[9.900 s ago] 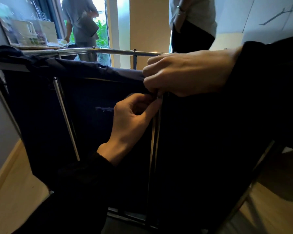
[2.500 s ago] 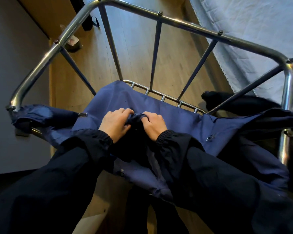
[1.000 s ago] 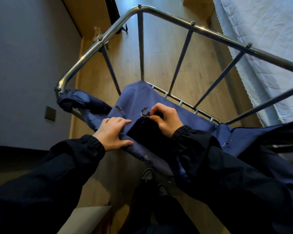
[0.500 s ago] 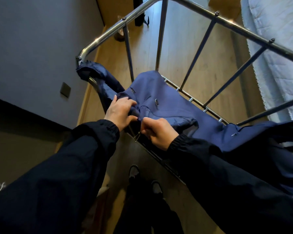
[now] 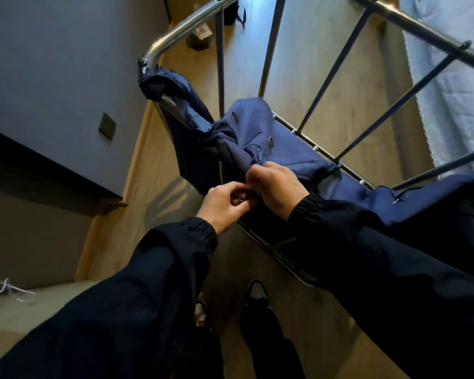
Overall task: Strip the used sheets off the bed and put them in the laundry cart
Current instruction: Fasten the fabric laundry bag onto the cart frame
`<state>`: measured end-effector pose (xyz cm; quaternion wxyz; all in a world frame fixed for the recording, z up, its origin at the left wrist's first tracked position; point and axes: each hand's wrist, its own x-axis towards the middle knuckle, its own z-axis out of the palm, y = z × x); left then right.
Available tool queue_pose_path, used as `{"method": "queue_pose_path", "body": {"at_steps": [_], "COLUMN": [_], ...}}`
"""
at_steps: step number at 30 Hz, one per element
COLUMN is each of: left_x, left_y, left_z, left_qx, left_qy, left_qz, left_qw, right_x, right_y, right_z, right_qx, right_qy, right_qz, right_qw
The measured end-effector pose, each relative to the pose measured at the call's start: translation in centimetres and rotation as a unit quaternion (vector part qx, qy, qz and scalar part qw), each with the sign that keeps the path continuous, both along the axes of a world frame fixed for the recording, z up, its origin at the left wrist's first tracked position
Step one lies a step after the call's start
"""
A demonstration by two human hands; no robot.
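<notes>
Head view: left hand and right hand, fingers curled, pinched the navy fabric cart liner; slipping, it could sag below them off the chrome tubular frame.

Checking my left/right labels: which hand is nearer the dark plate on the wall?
Left. The left hand sits right of the wall plate and lower in view; the right hand is further right, beyond it. Both pinch the blue bag.

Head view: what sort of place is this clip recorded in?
Most likely a hotel or guest bedroom being serviced. A chrome-framed laundry cart with a navy cloth bag stands on a wood floor, and white quilted bedding hangs along the right edge.
</notes>
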<state>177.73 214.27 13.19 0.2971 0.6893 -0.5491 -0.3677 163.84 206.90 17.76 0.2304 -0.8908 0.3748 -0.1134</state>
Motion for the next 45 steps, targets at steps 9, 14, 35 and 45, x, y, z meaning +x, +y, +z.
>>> {"method": "queue_pose_path", "body": {"at_steps": [9,14,35,45], "left_x": [5.2,9.4,12.9,10.9], "left_y": [-0.9,-0.7,-6.7,-9.2], "left_z": [3.5,2.6,-9.9,-12.3], "left_qx": [-0.109,-0.071,-0.178,-0.320], "left_qy": [-0.014,0.030,0.098,0.158], "left_qz": [-0.031,-0.022,-0.029,-0.011], "left_qw": [0.993,0.997,0.979,0.934], "right_x": [4.7,8.2,9.9,10.6], "right_y": [0.4,0.4,-5.0,-6.3], "right_z": [1.9,1.1,-3.9,-5.4], "right_qx": [0.020,0.019,-0.369,-0.479], "right_qy": [-0.144,-0.144,0.112,0.102], "right_qz": [-0.093,-0.063,0.200,0.233], "right_qw": [0.985,0.987,0.901,0.840]}}
